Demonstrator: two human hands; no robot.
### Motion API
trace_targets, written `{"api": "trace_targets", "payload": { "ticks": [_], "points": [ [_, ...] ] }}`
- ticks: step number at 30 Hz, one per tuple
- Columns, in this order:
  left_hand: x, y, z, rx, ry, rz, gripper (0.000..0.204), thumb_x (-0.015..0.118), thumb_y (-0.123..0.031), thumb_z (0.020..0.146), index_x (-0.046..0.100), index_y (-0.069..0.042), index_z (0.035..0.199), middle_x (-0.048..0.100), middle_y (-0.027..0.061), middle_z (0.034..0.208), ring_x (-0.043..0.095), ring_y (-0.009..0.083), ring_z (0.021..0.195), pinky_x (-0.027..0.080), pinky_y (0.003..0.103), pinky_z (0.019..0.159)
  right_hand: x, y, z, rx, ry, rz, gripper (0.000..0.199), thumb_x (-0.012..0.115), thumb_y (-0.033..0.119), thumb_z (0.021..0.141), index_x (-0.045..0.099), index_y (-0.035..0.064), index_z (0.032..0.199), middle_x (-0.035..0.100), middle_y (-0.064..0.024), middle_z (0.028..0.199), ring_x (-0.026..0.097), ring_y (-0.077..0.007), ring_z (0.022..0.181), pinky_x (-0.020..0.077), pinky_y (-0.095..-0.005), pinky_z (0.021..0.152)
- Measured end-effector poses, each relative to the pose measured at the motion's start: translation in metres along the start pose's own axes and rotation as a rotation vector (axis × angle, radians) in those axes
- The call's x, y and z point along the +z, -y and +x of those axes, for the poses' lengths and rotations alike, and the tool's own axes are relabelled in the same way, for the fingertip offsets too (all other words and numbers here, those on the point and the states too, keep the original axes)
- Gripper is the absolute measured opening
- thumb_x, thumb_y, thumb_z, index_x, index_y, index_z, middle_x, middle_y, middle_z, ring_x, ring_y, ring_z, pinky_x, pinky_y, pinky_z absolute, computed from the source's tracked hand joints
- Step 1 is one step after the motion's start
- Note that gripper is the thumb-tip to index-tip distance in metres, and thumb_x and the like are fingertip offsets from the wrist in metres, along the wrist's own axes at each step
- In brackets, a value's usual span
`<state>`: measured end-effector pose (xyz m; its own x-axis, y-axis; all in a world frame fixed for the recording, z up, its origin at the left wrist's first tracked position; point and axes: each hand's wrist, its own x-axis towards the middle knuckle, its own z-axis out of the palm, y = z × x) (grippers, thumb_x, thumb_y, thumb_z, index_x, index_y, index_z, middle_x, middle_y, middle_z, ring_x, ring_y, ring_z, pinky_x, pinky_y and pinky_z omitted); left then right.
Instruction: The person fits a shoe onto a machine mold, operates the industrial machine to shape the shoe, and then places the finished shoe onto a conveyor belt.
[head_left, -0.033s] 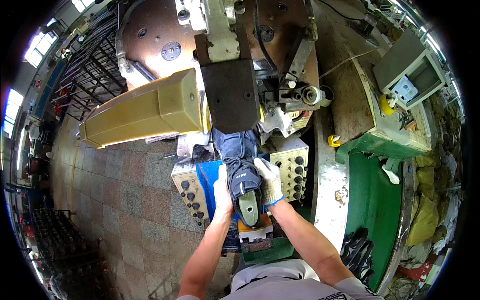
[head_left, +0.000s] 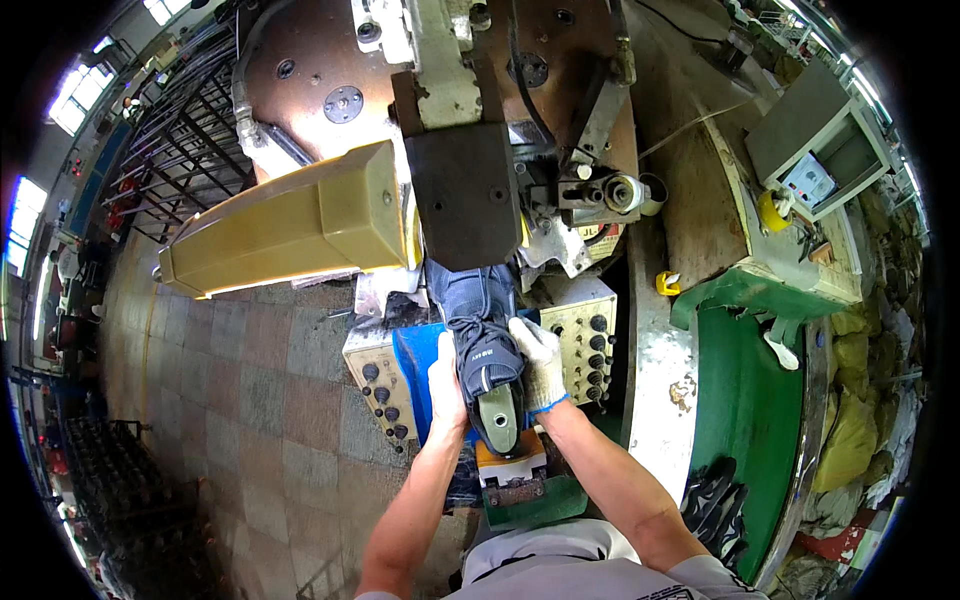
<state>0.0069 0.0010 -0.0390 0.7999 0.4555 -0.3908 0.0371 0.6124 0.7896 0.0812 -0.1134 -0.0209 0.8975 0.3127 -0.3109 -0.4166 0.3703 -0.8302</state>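
A dark blue-grey lace-up shoe (head_left: pixel 483 325) points its toe away from me, under the dark metal block (head_left: pixel 462 195) of a machine. Out of its heel opening shows a green shoe last (head_left: pixel 498 412) with a round hole. My left hand (head_left: pixel 446 382), which looks bare, is closed against the shoe's left side. Across from it, my right hand (head_left: pixel 541 362), in a white knit glove with a blue hem, grips the right side near the heel. The toe end is hidden beneath the block. Below the heel sits an orange and white piece (head_left: pixel 512 470).
A tan housing (head_left: pixel 285 220) juts left from the machine. Control panels with black knobs flank the shoe, one left (head_left: pixel 378 385) and one right (head_left: pixel 590 340). A green bench (head_left: pixel 745 400) on the right bears dark shoes (head_left: pixel 715 505). Dark racks (head_left: pixel 125 500) stand on the left floor.
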Motion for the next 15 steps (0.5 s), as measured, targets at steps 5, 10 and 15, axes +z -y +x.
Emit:
{"api": "trace_targets", "payload": {
  "ticks": [5, 10, 15],
  "points": [
    [0.006, 0.001, -0.003, 0.072, 0.030, 0.018, 0.053, 0.036, -0.045, 0.111, 0.069, -0.005, 0.103, 0.069, -0.0005, 0.093, 0.059, 0.0083, 0.078, 0.052, 0.027, 0.073, -0.014, -0.008, 0.010, 0.005, 0.004, -0.112, 0.044, 0.067, 0.027, 0.097, 0.066, -0.0084, 0.123, 0.070, -0.0079, 0.109, 0.062, -0.0134, 0.094, 0.0504, -0.0282, 0.086],
    [-0.001, 0.003, -0.007, 0.073, 0.044, 0.027, 0.050, 0.036, -0.043, 0.111, 0.067, -0.005, 0.103, 0.069, -0.0002, 0.091, 0.060, 0.0086, 0.077, 0.053, 0.027, 0.073, -0.009, -0.002, -0.001, -0.025, 0.005, -0.183, 0.043, 0.068, 0.030, 0.097, 0.069, -0.0062, 0.119, 0.070, -0.0048, 0.105, 0.060, -0.0121, 0.091, 0.0495, -0.0273, 0.083],
    [-0.002, -0.004, -0.007, 0.110, 0.021, 0.110, 0.052, 0.037, -0.043, 0.111, 0.068, -0.002, 0.100, 0.065, -0.0014, 0.088, 0.055, 0.0088, 0.075, 0.049, 0.027, 0.071, -0.010, 0.000, -0.002, 0.016, 0.037, -0.111, 0.043, 0.068, 0.032, 0.097, 0.069, -0.0055, 0.118, 0.069, -0.0047, 0.106, 0.058, -0.0112, 0.091, 0.0491, -0.0271, 0.083]
  ]
}}
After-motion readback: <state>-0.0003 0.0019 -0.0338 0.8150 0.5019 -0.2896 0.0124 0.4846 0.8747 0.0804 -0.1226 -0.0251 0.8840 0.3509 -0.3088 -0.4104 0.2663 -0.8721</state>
